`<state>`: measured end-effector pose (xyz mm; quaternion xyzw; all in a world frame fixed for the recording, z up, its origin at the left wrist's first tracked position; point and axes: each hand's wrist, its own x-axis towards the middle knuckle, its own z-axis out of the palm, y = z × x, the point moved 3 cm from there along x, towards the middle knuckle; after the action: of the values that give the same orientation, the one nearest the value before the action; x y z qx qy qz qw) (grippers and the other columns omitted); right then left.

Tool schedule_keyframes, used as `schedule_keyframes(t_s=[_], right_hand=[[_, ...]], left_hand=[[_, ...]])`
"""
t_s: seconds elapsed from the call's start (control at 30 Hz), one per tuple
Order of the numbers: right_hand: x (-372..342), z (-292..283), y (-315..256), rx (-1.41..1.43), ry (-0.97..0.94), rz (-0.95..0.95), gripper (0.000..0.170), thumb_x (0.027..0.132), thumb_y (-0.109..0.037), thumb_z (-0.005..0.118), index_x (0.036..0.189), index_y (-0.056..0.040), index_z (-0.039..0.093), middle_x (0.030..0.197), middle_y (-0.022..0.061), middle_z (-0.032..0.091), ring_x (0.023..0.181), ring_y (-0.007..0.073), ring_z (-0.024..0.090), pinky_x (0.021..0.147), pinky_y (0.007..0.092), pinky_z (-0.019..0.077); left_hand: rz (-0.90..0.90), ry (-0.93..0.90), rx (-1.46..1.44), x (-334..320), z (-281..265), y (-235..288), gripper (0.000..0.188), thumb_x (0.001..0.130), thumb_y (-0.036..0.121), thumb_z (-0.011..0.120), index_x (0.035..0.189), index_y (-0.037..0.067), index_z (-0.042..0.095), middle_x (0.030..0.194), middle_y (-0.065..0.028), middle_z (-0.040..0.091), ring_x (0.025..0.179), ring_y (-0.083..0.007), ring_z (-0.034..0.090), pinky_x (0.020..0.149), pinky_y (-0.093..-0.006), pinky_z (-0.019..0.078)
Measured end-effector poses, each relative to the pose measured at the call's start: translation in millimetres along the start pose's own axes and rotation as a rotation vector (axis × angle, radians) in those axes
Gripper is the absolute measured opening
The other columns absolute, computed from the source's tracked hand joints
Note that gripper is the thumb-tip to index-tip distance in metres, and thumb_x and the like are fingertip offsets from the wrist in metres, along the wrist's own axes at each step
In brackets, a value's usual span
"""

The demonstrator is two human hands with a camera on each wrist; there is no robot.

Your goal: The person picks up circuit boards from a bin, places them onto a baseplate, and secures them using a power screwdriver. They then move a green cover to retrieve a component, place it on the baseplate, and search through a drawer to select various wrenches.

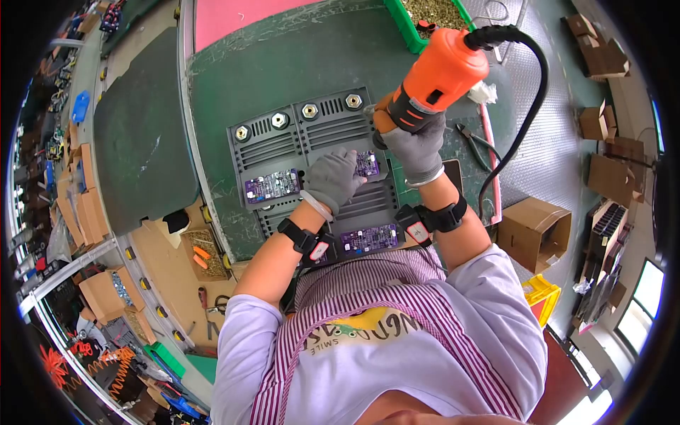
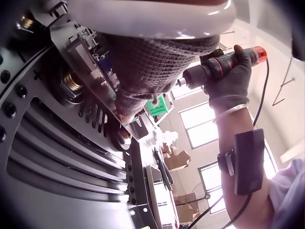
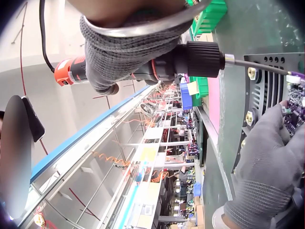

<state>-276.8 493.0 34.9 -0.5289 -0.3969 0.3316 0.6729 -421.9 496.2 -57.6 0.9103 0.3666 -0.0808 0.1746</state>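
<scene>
Evidently the left hand (image 1: 331, 178), in a grey ribbed-knit glove, clamps a purple rectangular circuit board (image 1: 367, 164) studded with tiny components, its fingers bent over the board. The board is at the dark grey metal panels (image 1: 268, 152), which are cut with long parallel slots and carry hexagonal brass-centred fittings (image 1: 280, 120). Gloved likewise, the right hand (image 1: 418, 149) wraps round an orange-and-black plastic power screwdriver (image 1: 445, 67) (its collar is ridged, its black cable (image 1: 544, 85) smooth and looping). In the right wrist view the thin steel shaft (image 3: 259, 66) reaches the board's edge; whether it touches, I cannot tell. Two similar purple boards (image 1: 273, 185) lie nearby on the scuffed green tabletop's (image 1: 283, 60) grey metalwork.
</scene>
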Motion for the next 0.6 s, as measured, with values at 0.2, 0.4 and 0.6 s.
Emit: schedule_keyframes(t_s=[0.2,0.4,0.6], right_hand=[[1.8,7.8,1.8,0.040,-0.006,0.045,0.064,0.060,0.005,0.069,0.116,-0.0046,0.039,0.091,0.0018,0.057,0.079,0.0085,0.056,0.070,0.0243,0.0473],[1.8,6.1,-20.1,0.031,-0.030,-0.042,0.031,0.062,0.007,0.064,0.088,-0.0027,0.051,0.081,0.0046,0.059,0.070,0.0093,0.055,0.064,0.0237,0.0462],[-11.5,8.4,-46.5,0.159,-0.113,-0.113,0.033,0.076,-0.020,0.064,0.096,0.0011,0.049,0.080,0.0109,0.056,0.074,0.0252,0.061,0.073,0.0460,0.0509]], left_hand=[[-0.048,0.041,-0.051,-2.9,-4.9,2.6,0.062,0.066,0.040,0.068,0.113,0.003,0.053,0.096,-0.0106,0.057,0.079,-0.0258,0.059,0.066,-0.0355,0.0476],[-0.063,0.335,-0.401,-11.4,-16.2,-7.2,0.042,0.075,0.033,0.064,0.103,0.004,0.051,0.085,-0.0105,0.056,0.070,-0.0234,0.057,0.061,-0.0339,0.0466],[-0.435,0.114,-1.797,-57.0,-24.5,-30.0,0.011,0.084,0.013,0.041,0.094,0.007,0.043,0.076,-0.0062,0.054,0.053,-0.0072,0.044,0.042,-0.0189,0.0342]])
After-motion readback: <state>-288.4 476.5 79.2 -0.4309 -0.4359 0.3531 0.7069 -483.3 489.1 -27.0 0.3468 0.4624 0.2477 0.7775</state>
